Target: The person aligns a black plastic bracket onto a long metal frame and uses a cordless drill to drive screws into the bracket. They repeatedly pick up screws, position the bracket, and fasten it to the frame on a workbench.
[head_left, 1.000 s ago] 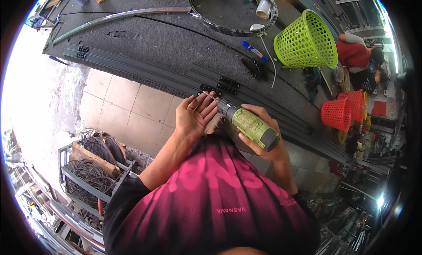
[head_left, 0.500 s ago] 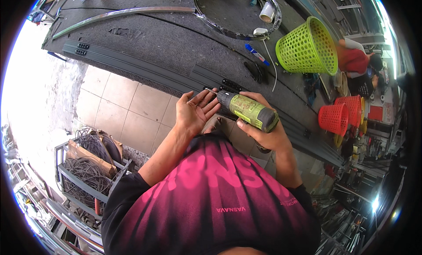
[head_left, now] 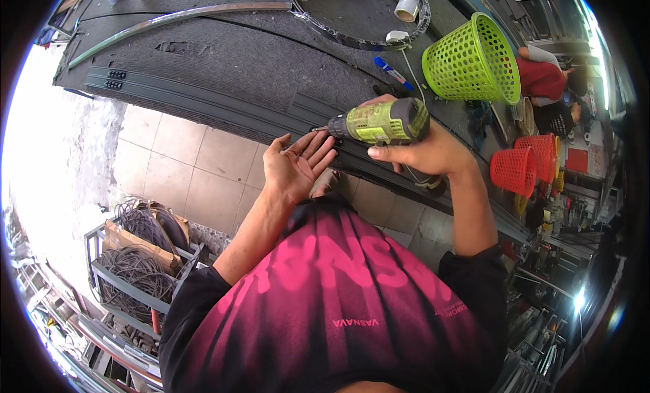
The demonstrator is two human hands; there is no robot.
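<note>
My right hand grips a green and black cordless drill, its nose pointing left. The bit end reaches dark grey metal profiles lying along the near edge of the workbench. Whether the tip touches the metal I cannot tell. Just below the drill's nose, my left hand is held palm up with the fingers stretched out. Nothing large lies in that palm; anything small there is too fine to make out. A blue marker lies on the bench beyond the drill.
A green perforated basket stands on the bench at right, near a coiled strip and a white cup. Red baskets are farther right, below another person. Coiled cable fills a rack at lower left.
My right hand has risen and turned outward, the drill going from slanting down to nearly level, its nose now over the profiles. My left hand has shifted slightly, still palm up.
</note>
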